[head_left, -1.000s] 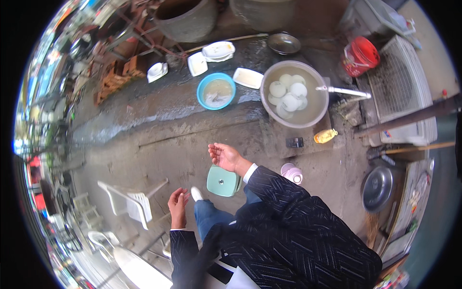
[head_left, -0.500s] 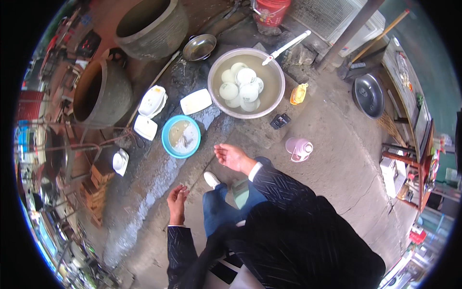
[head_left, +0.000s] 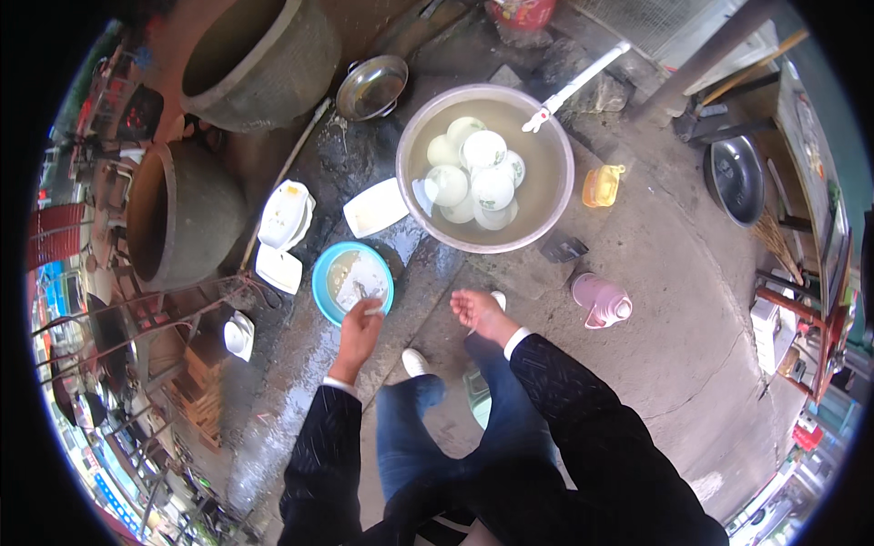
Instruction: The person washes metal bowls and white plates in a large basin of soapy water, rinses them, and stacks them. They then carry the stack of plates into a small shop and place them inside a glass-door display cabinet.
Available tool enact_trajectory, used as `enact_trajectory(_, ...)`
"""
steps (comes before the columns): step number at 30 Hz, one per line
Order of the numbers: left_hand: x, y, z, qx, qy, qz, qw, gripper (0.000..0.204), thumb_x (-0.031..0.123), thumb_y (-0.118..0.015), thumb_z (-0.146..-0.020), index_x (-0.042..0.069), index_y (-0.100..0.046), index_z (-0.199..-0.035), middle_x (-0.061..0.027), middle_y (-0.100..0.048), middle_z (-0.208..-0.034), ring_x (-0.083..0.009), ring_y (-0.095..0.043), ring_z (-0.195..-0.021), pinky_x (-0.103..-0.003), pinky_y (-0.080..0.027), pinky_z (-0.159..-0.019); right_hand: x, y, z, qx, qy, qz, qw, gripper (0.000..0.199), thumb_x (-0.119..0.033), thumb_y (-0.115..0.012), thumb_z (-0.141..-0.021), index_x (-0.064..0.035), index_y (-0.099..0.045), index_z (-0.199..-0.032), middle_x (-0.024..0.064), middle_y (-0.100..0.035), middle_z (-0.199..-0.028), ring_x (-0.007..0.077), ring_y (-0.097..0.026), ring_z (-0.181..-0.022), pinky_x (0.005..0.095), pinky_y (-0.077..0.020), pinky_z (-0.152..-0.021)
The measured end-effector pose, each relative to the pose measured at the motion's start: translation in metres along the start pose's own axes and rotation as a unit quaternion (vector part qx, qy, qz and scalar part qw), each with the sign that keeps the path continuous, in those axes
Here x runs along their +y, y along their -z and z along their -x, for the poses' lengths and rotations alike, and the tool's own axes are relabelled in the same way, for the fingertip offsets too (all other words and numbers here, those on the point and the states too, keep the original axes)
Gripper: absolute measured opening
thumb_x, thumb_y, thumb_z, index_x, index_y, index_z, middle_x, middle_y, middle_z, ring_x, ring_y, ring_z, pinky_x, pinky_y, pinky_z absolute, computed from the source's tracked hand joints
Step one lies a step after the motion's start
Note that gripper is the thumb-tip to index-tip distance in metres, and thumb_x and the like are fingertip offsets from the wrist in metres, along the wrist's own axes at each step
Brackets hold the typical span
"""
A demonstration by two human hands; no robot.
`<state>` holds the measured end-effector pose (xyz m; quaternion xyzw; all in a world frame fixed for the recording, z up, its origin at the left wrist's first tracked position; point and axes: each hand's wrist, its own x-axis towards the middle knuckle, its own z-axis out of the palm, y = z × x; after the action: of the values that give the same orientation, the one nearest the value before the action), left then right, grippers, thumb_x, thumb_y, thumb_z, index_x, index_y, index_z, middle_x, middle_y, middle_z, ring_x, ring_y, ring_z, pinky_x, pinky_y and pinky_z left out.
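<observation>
Two great earthenware jars (head_left: pixel 187 214) stood at the far left edge of the wet concrete floor (head_left: pixel 692 346), out of the way of the washing. Next in size, a wide metal basin (head_left: pixel 485 168) of cloudy water sat at the far middle, holding a heap of white bowls (head_left: pixel 478 177), apparently left to soak. A dark pan (head_left: pixel 736 177) lay toward the right edge, and a smaller steel pan (head_left: pixel 371 86) beyond the basin. A blue basin (head_left: pixel 353 282) rested just left of the big one, within easy reach of the seated person. White dishes (head_left: pixel 375 207) lay between the jars and the basins, seemingly set aside. A pink jug (head_left: pixel 601 302) stood to the right, a yellow bottle (head_left: pixel 603 185) just beside the metal basin. The left hand (head_left: pixel 358 332) was closed around a small pale object at the blue basin's near rim; what it was, I could not tell. The right hand (head_left: pixel 476 311) hung loosely spread above the floor, holding nothing.
</observation>
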<state>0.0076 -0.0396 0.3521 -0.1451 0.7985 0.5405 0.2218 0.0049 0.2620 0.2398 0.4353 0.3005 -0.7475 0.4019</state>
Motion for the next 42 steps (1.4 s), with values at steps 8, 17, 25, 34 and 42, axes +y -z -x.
enact_trajectory(8,-0.088,-0.058,-0.160,0.052,0.004,0.015,0.999,0.033,0.010,-0.064,-0.094,-0.004,-0.063,-0.124,-0.0138,-0.072,-0.105,-0.0159,-0.071,-0.085,-0.028,-0.055,-0.078,-0.099,0.009,-0.156,0.106,0.291,0.319,0.896,0.027,-0.017,-0.052,-0.103,-0.0015,-0.065,-0.121,0.0103,-0.073,-0.107,0.0169,-0.068,-0.094,0.0298,-0.0533,-0.081)
enact_trajectory(17,-0.264,-0.070,-0.141,-0.033,0.072,0.094,0.992,0.029,0.007,-0.055,-0.092,-0.005,-0.066,-0.116,-0.0084,-0.072,-0.097,-0.0141,-0.068,-0.088,-0.027,-0.053,-0.075,-0.118,-0.081,-0.302,0.193,0.251,0.299,0.900,0.041,-0.022,-0.043,-0.105,0.0037,-0.061,-0.132,0.0182,-0.065,-0.133,0.0277,-0.063,-0.118,0.0382,-0.0471,-0.100)
enact_trajectory(25,-0.315,-0.059,-0.112,-0.063,0.130,0.153,0.978,0.033,0.008,-0.058,-0.094,-0.006,-0.062,-0.123,-0.0154,-0.073,-0.114,-0.0186,-0.070,-0.102,-0.028,-0.055,-0.086,-0.113,-0.158,-0.329,0.043,0.405,0.061,0.911,0.049,-0.028,-0.046,-0.109,0.0094,-0.049,-0.141,0.0189,-0.054,-0.146,0.0246,-0.052,-0.135,0.0360,-0.0394,-0.116)
enact_trajectory(34,-0.298,-0.067,-0.127,-0.111,0.072,0.156,0.979,0.033,0.007,-0.060,-0.098,-0.007,-0.059,-0.128,-0.0185,-0.068,-0.122,-0.0207,-0.068,-0.104,-0.034,-0.056,-0.093,-0.123,-0.171,-0.286,0.028,0.434,0.092,0.896,0.065,-0.049,-0.036,-0.109,0.0017,-0.042,-0.150,0.0140,-0.044,-0.157,0.0293,-0.038,-0.146,0.0466,-0.0330,-0.119)
enact_trajectory(42,-0.283,-0.060,-0.184,-0.031,0.086,0.209,0.974,0.030,0.001,-0.053,-0.098,-0.009,-0.058,-0.126,-0.0204,-0.068,-0.119,-0.0242,-0.068,-0.107,-0.033,-0.057,-0.093,-0.138,-0.038,-0.314,0.245,0.273,0.074,0.927,0.061,-0.050,-0.040,-0.108,-0.0019,-0.051,-0.144,0.0122,-0.054,-0.147,0.0304,-0.047,-0.137,0.0445,-0.0386,-0.111)
